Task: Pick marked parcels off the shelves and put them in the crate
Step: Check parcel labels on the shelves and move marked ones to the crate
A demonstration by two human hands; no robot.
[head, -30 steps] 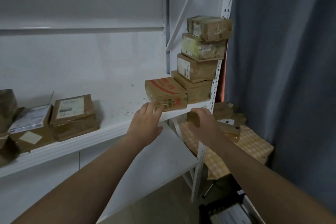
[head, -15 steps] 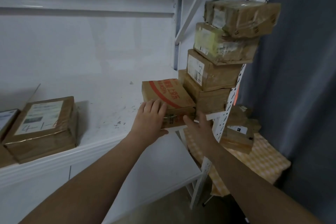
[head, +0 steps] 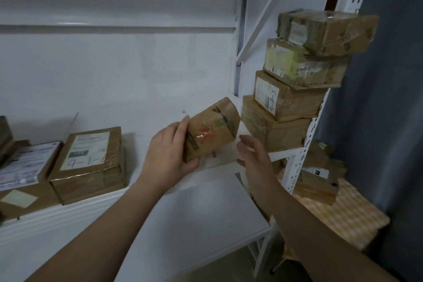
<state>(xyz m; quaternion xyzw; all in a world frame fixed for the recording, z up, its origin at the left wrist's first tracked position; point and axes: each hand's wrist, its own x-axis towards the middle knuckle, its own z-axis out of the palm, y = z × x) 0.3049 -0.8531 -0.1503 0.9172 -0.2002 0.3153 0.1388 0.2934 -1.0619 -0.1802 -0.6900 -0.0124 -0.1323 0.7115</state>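
My left hand (head: 169, 151) grips a small brown parcel (head: 211, 129) with red print under tape, tilted up on edge above the white shelf (head: 146, 121). My right hand (head: 254, 153) hovers just right of it, fingers loosely spread, holding nothing. A leaning stack of several brown parcels (head: 295, 103) stands at the shelf's right end; one of them bears a handwritten mark on its label. Further left lies a flat parcel (head: 89, 162) with a handwritten "4-1" label. No crate is in view.
More parcels (head: 20, 176) lie at the shelf's far left. A lower white shelf (head: 206, 220) juts out below. Right of the perforated upright (head: 304, 144), parcels (head: 318, 178) sit on a yellow checked cloth (head: 343, 217) before a dark curtain (head: 393, 121).
The red-printed parcel was lying flat on the shelf under my left fingers; now my left hand has lifted and tipped it up. My right hand has come off its front edge.
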